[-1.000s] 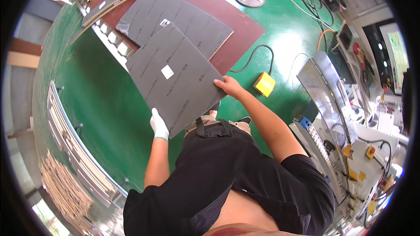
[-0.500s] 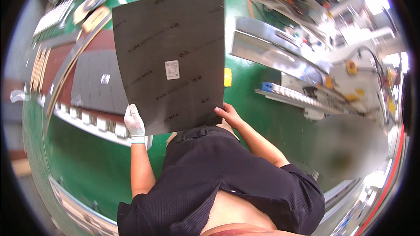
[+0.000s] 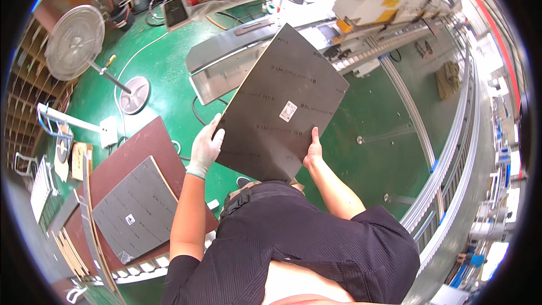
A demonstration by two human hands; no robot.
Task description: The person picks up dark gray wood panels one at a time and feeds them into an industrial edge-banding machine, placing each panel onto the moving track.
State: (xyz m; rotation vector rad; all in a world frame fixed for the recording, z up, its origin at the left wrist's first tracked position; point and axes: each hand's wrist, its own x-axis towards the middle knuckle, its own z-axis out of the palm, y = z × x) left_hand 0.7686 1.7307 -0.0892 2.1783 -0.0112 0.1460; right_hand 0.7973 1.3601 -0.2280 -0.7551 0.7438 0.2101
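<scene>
A dark grey rectangular panel, with printed film and a small white label, is held tilted in front of my waist. Wearing a white glove, my left hand grips its left edge near the lower corner. My bare right hand holds the right edge, thumb on the face and the other fingers hidden behind. To my left lies a similar grey panel on a larger brown board, apart from both hands.
A pedestal fan stands far left, its round base on the green floor. Ahead is a long metal machine bed, with a white machine bearing a red button beyond it. Curved roller rails run along the right. Cables cross the floor.
I have turned to the right, so the board stack now sits lower left and the machine is nearer ahead. The held panel has tilted clockwise, still in both hands.
</scene>
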